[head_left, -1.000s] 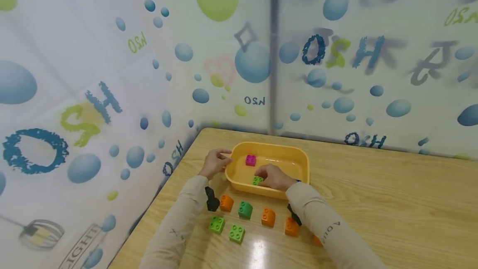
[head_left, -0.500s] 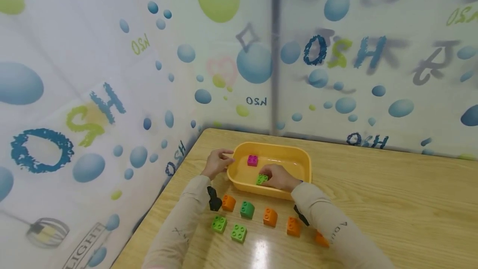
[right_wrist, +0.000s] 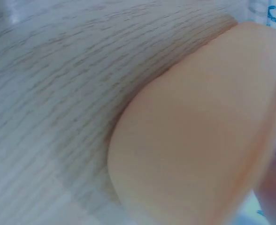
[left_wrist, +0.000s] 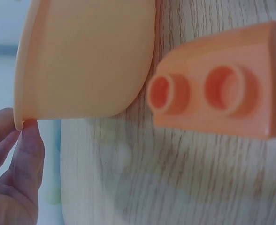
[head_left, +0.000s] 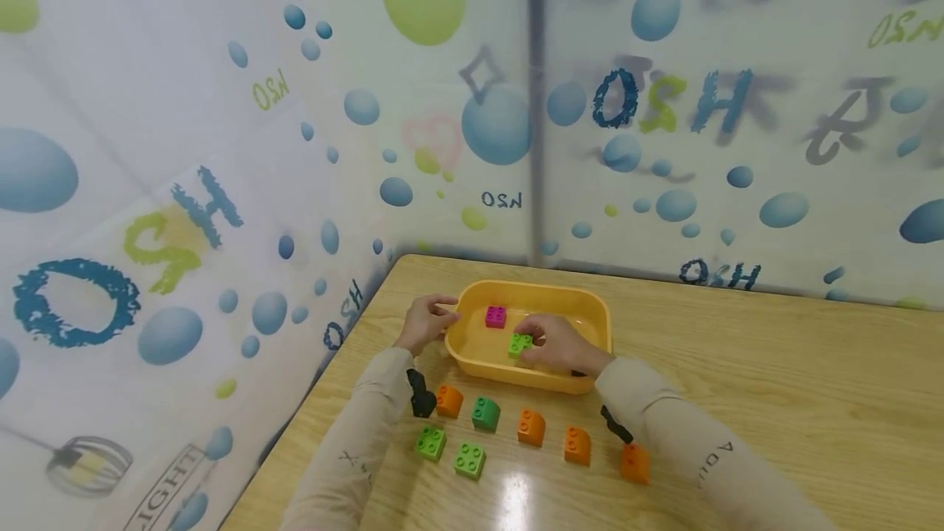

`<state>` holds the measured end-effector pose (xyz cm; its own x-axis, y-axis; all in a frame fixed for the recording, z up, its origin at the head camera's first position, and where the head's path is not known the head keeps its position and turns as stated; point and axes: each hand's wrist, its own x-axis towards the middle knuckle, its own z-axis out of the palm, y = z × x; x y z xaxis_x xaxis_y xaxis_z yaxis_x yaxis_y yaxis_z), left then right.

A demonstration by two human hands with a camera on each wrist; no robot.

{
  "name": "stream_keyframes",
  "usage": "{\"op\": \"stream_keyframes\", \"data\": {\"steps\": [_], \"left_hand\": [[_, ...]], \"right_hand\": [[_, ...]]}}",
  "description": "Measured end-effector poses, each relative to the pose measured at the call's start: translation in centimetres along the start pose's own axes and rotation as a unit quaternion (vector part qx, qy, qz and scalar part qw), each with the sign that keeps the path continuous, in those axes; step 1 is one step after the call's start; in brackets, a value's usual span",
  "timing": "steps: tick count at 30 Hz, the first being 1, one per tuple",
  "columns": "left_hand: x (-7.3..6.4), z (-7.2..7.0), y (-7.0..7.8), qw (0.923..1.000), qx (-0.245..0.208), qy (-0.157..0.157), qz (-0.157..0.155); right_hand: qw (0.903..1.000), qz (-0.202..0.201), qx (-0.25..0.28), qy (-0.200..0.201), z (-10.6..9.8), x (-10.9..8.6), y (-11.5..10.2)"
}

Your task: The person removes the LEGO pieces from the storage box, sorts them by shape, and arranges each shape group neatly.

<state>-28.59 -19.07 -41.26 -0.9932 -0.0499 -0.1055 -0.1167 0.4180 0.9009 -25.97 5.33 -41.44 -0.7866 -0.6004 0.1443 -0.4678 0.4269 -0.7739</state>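
A yellow plastic tub (head_left: 533, 379) stands on the table. My left hand (head_left: 425, 323) pinches its left rim between thumb and fingers, as the left wrist view shows. Inside the tub, my right hand (head_left: 556, 342) pinches a light green toy building block (head_left: 519, 345) with studs on top. A magenta block (head_left: 496, 317) sits behind it, towards the tub's back left. In the right wrist view the tub's wall (right_wrist: 189, 136) hides most of the right hand.
In front of the tub lies a row of blocks: a dark green block (head_left: 485, 414) and several orange ones, such as the rightmost orange block (head_left: 634, 463). Two light green blocks (head_left: 430, 442) sit nearer me. Patterned curtains (head_left: 627, 121) border the table (head_left: 774, 367).
My right hand has moved slightly back and to the right with the light green block. The left hand keeps its hold on the rim.
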Motion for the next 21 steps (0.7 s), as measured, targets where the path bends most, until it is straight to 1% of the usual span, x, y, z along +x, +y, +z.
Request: {"op": "stream_keyframes", "data": {"steps": [3, 6, 10, 12, 13, 17, 21], "left_hand": [[0.0, 0.0, 0.0, 1.0000, 0.001, 0.001, 0.001], [-0.1, 0.0, 0.0, 1.0000, -0.002, -0.001, 0.000], [-0.1, -0.1, 0.0, 1.0000, -0.005, -0.002, -0.004], [-0.1, -0.2, 0.0, 1.0000, -0.006, -0.001, -0.003], [-0.1, -0.2, 0.0, 1.0000, -0.005, 0.000, -0.001], [-0.2, -0.2, -0.1, 1.0000, -0.001, 0.005, 0.002], [-0.1, 0.0, -0.1, 1.0000, -0.002, 0.004, 0.007]], "right_hand": [[0.9999, -0.014, -0.001, 0.000, -0.4, -0.4, -0.6], [0.9993, -0.035, 0.013, -0.003, -0.8, -1.0, -1.4], [0.9962, -0.084, 0.023, -0.005, -1.0, -1.9, -2.2], [0.9955, -0.091, 0.026, -0.009, -0.7, -2.3, -2.5], [0.9954, -0.091, 0.027, -0.012, -0.6, -2.6, -2.7], [0.9968, -0.053, 0.050, -0.034, 0.3, -3.8, -3.5], [0.9953, -0.035, 0.075, -0.052, 1.6, -5.2, -4.2]]}}
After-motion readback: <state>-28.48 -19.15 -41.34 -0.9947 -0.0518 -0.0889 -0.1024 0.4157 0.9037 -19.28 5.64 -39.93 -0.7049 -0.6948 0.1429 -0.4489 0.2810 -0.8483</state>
